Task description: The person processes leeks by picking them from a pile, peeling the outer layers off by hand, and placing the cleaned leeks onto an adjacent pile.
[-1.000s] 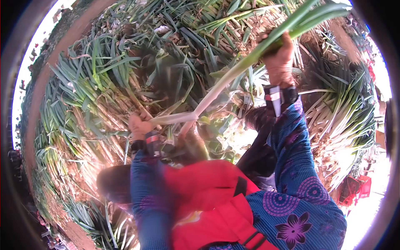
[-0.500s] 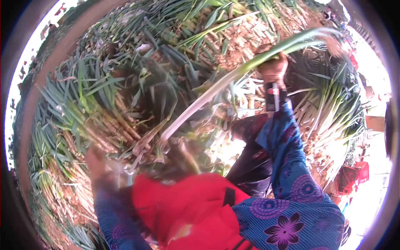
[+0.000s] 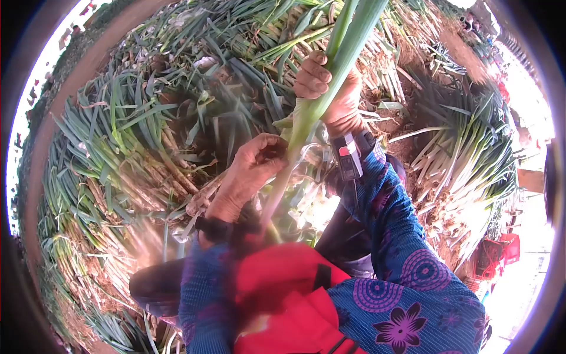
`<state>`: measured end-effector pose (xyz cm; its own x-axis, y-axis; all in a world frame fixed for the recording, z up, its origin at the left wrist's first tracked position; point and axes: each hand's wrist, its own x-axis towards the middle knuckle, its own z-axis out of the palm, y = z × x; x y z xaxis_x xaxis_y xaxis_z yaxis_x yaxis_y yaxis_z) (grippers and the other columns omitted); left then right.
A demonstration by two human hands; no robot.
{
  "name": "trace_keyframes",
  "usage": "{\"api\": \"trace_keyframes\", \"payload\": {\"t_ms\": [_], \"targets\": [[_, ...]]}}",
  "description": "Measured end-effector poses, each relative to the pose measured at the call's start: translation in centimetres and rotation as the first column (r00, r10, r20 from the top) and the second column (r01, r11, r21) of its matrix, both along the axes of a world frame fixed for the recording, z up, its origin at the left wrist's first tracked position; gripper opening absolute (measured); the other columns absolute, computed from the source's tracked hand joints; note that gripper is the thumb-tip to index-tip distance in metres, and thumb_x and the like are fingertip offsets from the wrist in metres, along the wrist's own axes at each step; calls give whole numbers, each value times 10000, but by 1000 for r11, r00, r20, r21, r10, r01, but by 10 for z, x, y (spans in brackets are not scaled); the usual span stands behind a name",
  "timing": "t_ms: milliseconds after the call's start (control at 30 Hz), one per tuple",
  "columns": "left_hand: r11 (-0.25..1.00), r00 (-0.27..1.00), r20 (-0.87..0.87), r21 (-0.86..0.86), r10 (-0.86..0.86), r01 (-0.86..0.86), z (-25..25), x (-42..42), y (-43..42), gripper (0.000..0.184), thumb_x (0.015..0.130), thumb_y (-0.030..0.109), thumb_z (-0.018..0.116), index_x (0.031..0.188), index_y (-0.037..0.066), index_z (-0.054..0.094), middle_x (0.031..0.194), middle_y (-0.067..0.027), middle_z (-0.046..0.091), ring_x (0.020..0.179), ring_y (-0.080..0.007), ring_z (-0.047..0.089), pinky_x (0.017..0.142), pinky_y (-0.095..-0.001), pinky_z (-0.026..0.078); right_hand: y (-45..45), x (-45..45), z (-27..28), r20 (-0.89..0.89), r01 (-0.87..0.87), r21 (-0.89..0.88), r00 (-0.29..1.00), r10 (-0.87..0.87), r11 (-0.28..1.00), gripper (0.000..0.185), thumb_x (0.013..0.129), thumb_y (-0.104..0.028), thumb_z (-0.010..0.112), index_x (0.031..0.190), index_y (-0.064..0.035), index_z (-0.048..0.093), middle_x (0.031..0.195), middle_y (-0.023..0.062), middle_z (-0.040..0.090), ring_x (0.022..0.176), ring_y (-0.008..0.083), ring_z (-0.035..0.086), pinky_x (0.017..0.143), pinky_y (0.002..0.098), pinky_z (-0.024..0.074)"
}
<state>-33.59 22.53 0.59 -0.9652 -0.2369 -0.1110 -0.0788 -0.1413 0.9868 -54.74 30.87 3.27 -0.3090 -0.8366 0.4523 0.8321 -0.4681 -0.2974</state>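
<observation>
A long green onion (image 3: pixel 306 121) slants across the middle of the head view, its green leaves up at the top and its pale stem toward my lap. My right hand (image 3: pixel 330 91) is wrapped round its upper part, where white turns to green. Lower down, my left hand (image 3: pixel 259 162) has its thumb and fingers pinched together against the stem's left side; whether a loose outer skin is between them I cannot tell. The stem's lower end blurs near my red apron (image 3: pixel 283 283).
Heaps of green onions lie on the left (image 3: pixel 118 153), at the top (image 3: pixel 247 35) and on the right (image 3: pixel 471 147). Loose leaves and peelings (image 3: pixel 295 200) are scattered between my legs. A red crate (image 3: pixel 501 256) stands at the far right.
My right hand has come left and closer with the green onion, which now stands steeper. My left hand has moved up and right from the lower left to the stem.
</observation>
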Motion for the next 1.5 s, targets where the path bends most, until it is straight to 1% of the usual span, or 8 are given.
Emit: {"api": "trace_keyframes", "payload": {"t_ms": [367,567,700,967,1100,1200,1233,1500], "targets": [[995,995,94,91,-43,34,-7,7,18,164,830,-2,678,945,33,565,876,14,594,825,-72,572,794,-240,471,5,7,2,-93,62,75,994,-55,995,303,865,-336,590,905,-39,547,696,25,494,566,143,468,533,284,387],[948,947,-51,-18,318,-319,-41,35,21,89,880,-14,591,933,49,557,870,-12,613,827,-96,597,811,-245,483,7,-10,-4,-69,297,364,954,-293,883,285,845,-334,571,822,-51,558,692,64,524,600,195,492,565,316,415],[665,811,9,568,585,-486,-67,65,-3,42,921,57,605,959,70,596,904,-57,643,889,-189,655,839,-344,532,17,-30,-13,-83,321,365,946,-313,874,313,818,-380,578,853,-69,562,733,45,519,632,186,495,600,314,420],[384,566,169,578,807,-720,-155,183,-96,67,933,98,577,935,41,612,859,-66,662,772,-178,643,739,-311,560,50,-88,-37,17,157,139,987,-161,978,359,873,-372,527,926,-19,571,728,20,477,647,146,432,642,289,384],[355,432,258,297,864,-886,-206,282,-169,136,949,130,560,974,7,611,847,-67,635,806,-148,615,730,-283,544,78,-118,-40,151,237,88,957,-248,967,301,861,-329,553,866,-28,545,705,22,482,632,148,470,641,291,392],[364,363,80,-404,928,-839,-175,301,-177,185,902,155,584,963,-5,653,837,-124,666,745,-237,637,688,-317,518,96,-126,-40,164,349,159,913,-373,924,287,771,-258,685,829,-23,533,697,28,483,633,156,475,645,310,392],[174,505,-57,-901,861,-398,-118,283,-147,227,858,187,609,943,-11,679,848,-186,702,717,-309,663,660,-351,506,100,-124,-40,183,372,190,896,-405,908,294,757,-250,703,822,-20,533,696,30,482,634,158,475,645,311,390],[231,531,11,-908,848,-350,-129,416,-238,285,847,213,604,1035,5,654,862,-174,687,812,-303,674,717,-352,514,142,-156,-45,223,268,9,939,-264,963,276,813,-287,640,823,-46,506,718,25,490,642,137,470,652,291,409]]}}
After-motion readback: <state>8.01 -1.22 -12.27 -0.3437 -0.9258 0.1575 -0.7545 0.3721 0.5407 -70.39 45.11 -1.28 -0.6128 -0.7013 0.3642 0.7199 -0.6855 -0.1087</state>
